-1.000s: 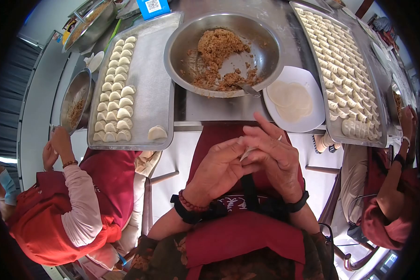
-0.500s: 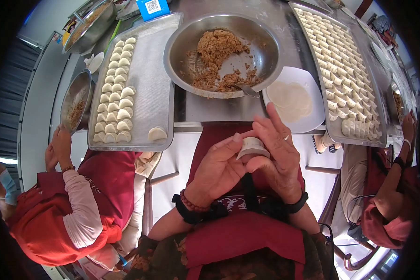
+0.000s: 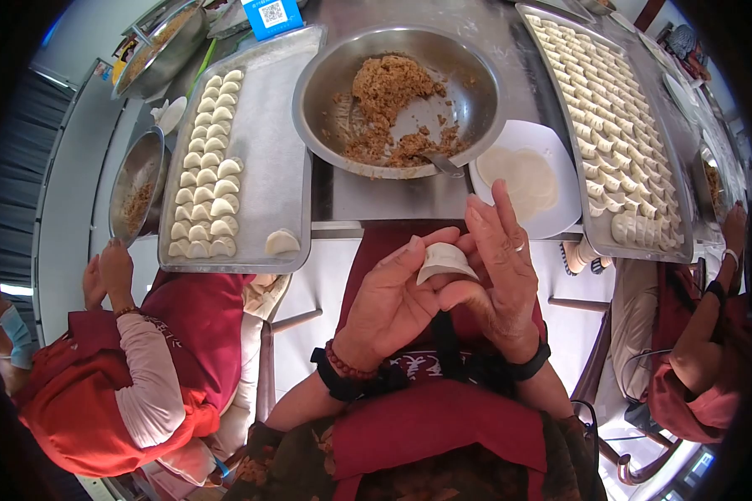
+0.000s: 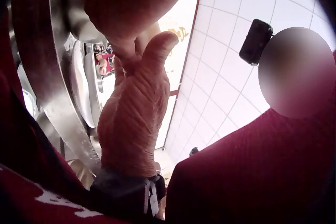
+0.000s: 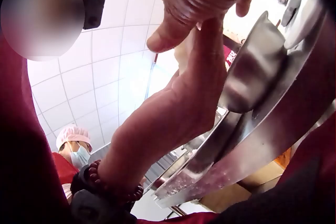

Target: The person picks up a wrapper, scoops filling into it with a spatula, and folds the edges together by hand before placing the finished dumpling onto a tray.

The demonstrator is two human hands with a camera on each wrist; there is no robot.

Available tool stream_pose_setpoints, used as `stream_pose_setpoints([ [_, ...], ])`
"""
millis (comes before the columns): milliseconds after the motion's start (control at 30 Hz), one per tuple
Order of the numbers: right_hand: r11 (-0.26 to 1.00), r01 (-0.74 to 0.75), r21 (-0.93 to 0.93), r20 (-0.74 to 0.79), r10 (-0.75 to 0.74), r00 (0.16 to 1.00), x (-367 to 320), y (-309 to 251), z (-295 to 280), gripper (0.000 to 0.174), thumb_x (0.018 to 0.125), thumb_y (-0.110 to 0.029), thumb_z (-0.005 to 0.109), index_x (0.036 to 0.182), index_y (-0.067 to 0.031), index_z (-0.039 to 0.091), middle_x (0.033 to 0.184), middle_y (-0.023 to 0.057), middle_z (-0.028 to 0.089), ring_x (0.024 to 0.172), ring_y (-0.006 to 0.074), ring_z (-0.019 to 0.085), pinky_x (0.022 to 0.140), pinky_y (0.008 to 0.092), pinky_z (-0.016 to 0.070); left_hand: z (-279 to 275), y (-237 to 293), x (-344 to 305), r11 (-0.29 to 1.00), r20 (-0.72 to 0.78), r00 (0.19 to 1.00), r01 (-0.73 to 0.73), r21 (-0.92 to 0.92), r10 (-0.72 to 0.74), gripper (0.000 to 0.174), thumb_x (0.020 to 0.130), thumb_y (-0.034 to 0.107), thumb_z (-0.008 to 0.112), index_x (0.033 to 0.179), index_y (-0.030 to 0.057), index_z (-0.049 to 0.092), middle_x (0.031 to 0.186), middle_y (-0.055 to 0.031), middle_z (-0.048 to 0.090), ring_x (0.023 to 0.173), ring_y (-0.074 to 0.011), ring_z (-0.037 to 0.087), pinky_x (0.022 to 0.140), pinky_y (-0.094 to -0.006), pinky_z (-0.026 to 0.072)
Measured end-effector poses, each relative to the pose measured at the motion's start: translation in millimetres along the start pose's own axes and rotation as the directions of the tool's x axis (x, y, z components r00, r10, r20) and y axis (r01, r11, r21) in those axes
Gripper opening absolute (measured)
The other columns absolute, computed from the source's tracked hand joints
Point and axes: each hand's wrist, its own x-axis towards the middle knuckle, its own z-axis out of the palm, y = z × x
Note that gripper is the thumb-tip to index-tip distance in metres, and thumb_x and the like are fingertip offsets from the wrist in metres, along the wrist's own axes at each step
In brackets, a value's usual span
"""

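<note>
Dumpling [image 3: 444, 260], one — lay between left hand [image 3: 390, 302] and right hand [image 3: 503, 288], both pinching it, near the apron. Judged risk: tearing — too hard a squeeze was the likeliest cause.

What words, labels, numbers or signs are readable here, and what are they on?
None reads clearly.
Blue sign: QR code; any print too small.
Wearer's apron: white characters, partly covered, unreadable.
Left neighbour's apron: white lettering, too small.
Left wrist view's background: gold lettering, too blurred.
</note>
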Motion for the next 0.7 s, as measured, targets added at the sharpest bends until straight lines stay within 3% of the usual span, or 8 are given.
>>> stream_pose_setpoints([
  [33, 0.999, 0.025, -0.020, 0.011, -0.025, 1.000, -1, 1, 1, 0.048, 0.080, -0.037, 0.070, 0.120, -0.0090, 0.070, 0.131, 0.0076, 0.064, 0.139, 0.0356, 0.045, 0.102, 0.0433, 0.0437, 4, 0, 0, 1.000, -0.038, 0.999, -0.009, 0.001, 0.009, 0.043, 0.108, 0.027, 0.039, 0.137, -0.0039, 0.046, 0.127, -0.0141, 0.061, 0.111, -0.0268, 0.065, 0.105, -0.0451, 0.0478],
  [133, 0.992, 0.105, -0.076, 0.048, -0.102, 0.994, -5, 11, 2, 0.051, 0.079, -0.038, 0.070, 0.122, -0.0092, 0.069, 0.134, 0.0074, 0.063, 0.139, 0.0357, 0.044, 0.102, 0.0437, 0.0437, -9, -1, 2, 0.998, 0.176, 0.984, -0.004, -0.068, 0.016, 0.044, 0.108, 0.028, 0.039, 0.137, -0.0037, 0.047, 0.127, -0.0143, 0.061, 0.114, -0.0265, 0.063, 0.105, -0.0448, 0.0480],
  [233, 0.980, 0.169, -0.108, 0.077, -0.161, 0.984, -6, 16, 3, 0.053, 0.078, -0.038, 0.070, 0.123, -0.0095, 0.068, 0.135, 0.0074, 0.062, 0.138, 0.0357, 0.045, 0.102, 0.0438, 0.0437, -15, -3, 3, 0.995, 0.215, 0.976, -0.007, -0.103, 0.029, 0.045, 0.108, 0.029, 0.038, 0.137, -0.0032, 0.047, 0.129, -0.0142, 0.060, 0.117, -0.0266, 0.061, 0.106, -0.0450, 0.0476],
  [333, 0.987, 0.128, -0.101, 0.039, -0.124, 0.991, -4, 13, 4, 0.050, 0.080, -0.038, 0.070, 0.122, -0.0106, 0.069, 0.134, 0.0067, 0.062, 0.138, 0.0350, 0.046, 0.101, 0.0436, 0.0441, -12, -2, 4, 0.995, 0.156, 0.988, 0.004, -0.098, 0.011, 0.045, 0.108, 0.030, 0.038, 0.137, -0.0026, 0.047, 0.130, -0.0138, 0.060, 0.118, -0.0269, 0.060, 0.106, -0.0453, 0.0472],
  [433, 0.997, 0.056, -0.062, -0.014, -0.057, 0.998, -2, 5, 2, 0.045, 0.083, -0.038, 0.068, 0.119, -0.0109, 0.070, 0.131, 0.0069, 0.064, 0.137, 0.0351, 0.046, 0.100, 0.0436, 0.0447, -1, -2, 2, 0.995, -0.009, 0.999, -0.037, -0.094, 0.036, 0.046, 0.108, 0.032, 0.036, 0.137, -0.0024, 0.047, 0.130, -0.0134, 0.060, 0.117, -0.0272, 0.061, 0.106, -0.0456, 0.0472],
  [533, 0.988, 0.115, -0.106, -0.003, -0.116, 0.993, -4, 12, 1, 0.046, 0.083, -0.039, 0.067, 0.118, -0.0092, 0.070, 0.130, 0.0086, 0.064, 0.137, 0.0359, 0.047, 0.099, 0.0443, 0.0455, -9, -3, 7, 0.993, 0.212, 0.977, -0.013, -0.120, 0.039, 0.047, 0.108, 0.032, 0.035, 0.138, -0.0022, 0.046, 0.130, -0.0133, 0.059, 0.119, -0.0269, 0.059, 0.106, -0.0460, 0.0469],
  [700, 0.978, 0.176, -0.110, -0.006, -0.177, 0.984, -6, 24, -1, 0.049, 0.080, -0.038, 0.070, 0.117, -0.0061, 0.070, 0.129, 0.0103, 0.065, 0.135, 0.0371, 0.049, 0.098, 0.0451, 0.0464, -6, -6, 11, 0.996, 0.212, 0.976, -0.029, -0.090, 0.047, 0.048, 0.108, 0.033, 0.034, 0.138, -0.0022, 0.047, 0.131, -0.0134, 0.059, 0.123, -0.0262, 0.056, 0.106, -0.0458, 0.0469],
])
